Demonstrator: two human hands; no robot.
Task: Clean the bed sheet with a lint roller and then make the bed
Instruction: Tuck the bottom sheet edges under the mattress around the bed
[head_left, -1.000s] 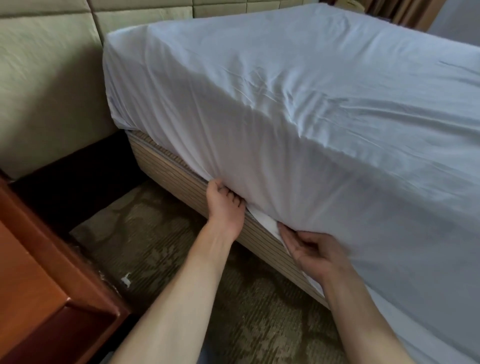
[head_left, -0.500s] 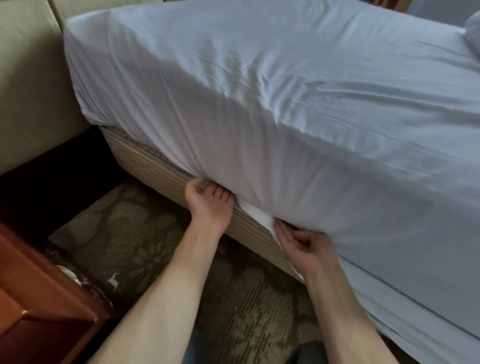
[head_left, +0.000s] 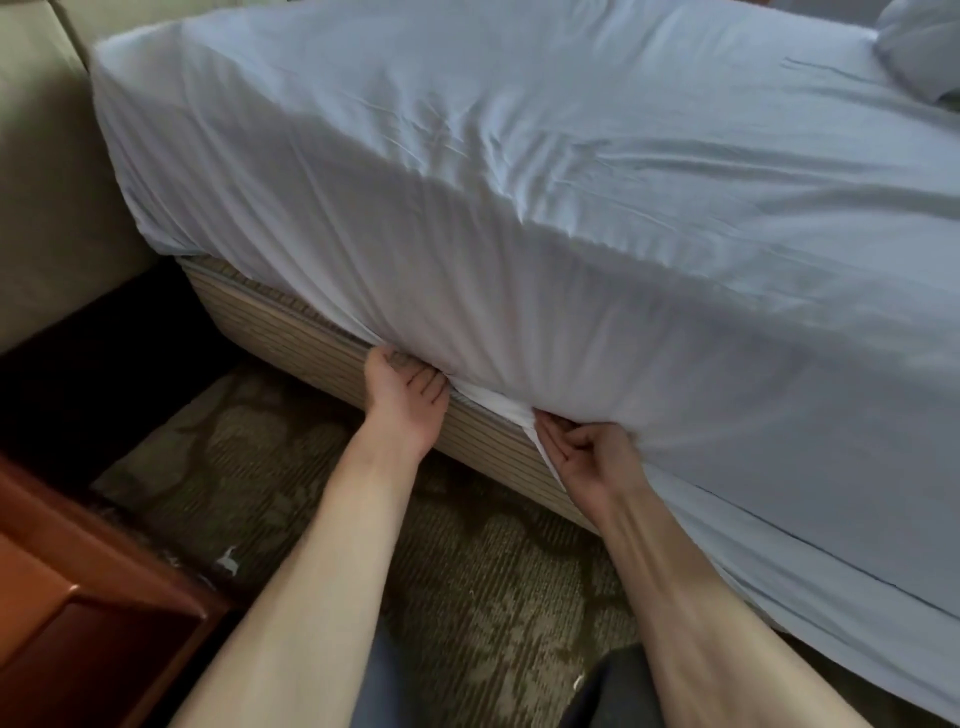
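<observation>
left hand (head_left: 405, 410): fingers (head_left: 423, 382) flat, shoved under sheet (head_left: 519, 234) edge
right hand (head_left: 587, 454): fingers (head_left: 576, 434) curled, pinching the sheet

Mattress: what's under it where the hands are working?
Striped bed base sits under it, with a fold of white sheet between. Fingertips of the left hand and the rest of the tuck are hidden.

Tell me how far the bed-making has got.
Done: the bed sheet covers the top and is tucked along the headboard end. In hand: the left hand reaches under the edge above the bed base; the right hand pinches sheet beside it. Left: the sheet past the right hand hangs loose. Cleaning cannot be judged.
</observation>
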